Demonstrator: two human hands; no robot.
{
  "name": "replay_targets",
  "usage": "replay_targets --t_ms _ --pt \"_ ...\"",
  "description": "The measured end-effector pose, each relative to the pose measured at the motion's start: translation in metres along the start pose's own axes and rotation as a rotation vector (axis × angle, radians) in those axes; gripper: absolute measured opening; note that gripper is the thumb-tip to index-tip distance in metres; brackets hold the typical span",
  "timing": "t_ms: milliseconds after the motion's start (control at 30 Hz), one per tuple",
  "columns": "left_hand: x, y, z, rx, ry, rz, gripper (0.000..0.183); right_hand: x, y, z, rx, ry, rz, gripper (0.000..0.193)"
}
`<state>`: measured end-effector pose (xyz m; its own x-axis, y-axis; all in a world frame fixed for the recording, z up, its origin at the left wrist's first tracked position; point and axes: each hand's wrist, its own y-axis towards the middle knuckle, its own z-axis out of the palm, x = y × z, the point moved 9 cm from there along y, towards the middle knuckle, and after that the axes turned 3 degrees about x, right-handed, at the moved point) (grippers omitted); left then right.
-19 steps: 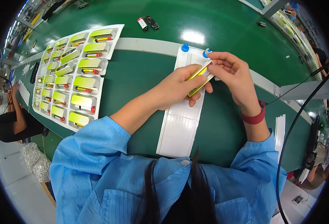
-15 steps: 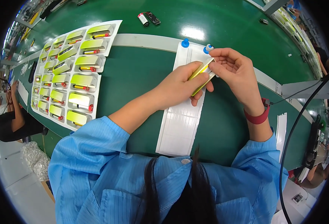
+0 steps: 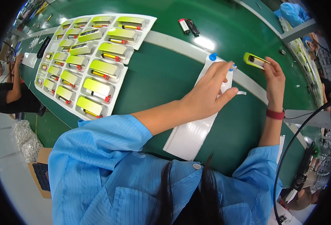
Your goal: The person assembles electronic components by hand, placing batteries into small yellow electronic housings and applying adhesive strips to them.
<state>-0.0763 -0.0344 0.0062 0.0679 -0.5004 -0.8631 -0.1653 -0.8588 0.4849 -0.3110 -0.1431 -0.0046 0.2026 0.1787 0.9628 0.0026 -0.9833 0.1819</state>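
My right hand, raised at the right over the far part of the bench, pinches one end of a yellow-green casing. Dark and silvery parts show inside its open side. My left hand lies over a long white sheet, with fingers stretched out and thumb apart. Nothing shows in its grasp. By its thumb a small white strip sticks out beyond the sheet. A blue knob-like peg stands at the sheet's far end; a second is partly hidden by my fingers.
On the left, white trays hold several yellow-green casings with red-ended cylinders. A silver-and-red cylinder beside a black part lies at the back. A black cable hangs at the right. Another person sits at far left.
My hands have separated. The right hand has carried the casing away to the right; the left has let go of it and opened over the sheet. The view has also shifted.
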Motion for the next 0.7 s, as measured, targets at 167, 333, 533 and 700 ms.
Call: replay_targets --t_ms 167,333,533,700 --pt "-0.006 0.007 0.007 0.213 0.166 0.148 0.023 -0.065 0.044 -0.106 -0.228 -0.178 0.149 0.023" --pt "0.013 0.046 -0.021 0.144 0.737 0.143 0.028 -0.050 0.037 -0.110 -0.325 -0.598 0.045 0.021" --pt "0.068 0.117 -0.017 0.462 1.064 0.137 0.032 0.009 -0.008 -0.030 -0.274 -0.347 -0.373 0.018" --pt "0.072 0.114 -0.027 0.487 1.146 0.249 0.023 0.035 -0.058 0.079 0.182 -0.376 -0.246 0.015"
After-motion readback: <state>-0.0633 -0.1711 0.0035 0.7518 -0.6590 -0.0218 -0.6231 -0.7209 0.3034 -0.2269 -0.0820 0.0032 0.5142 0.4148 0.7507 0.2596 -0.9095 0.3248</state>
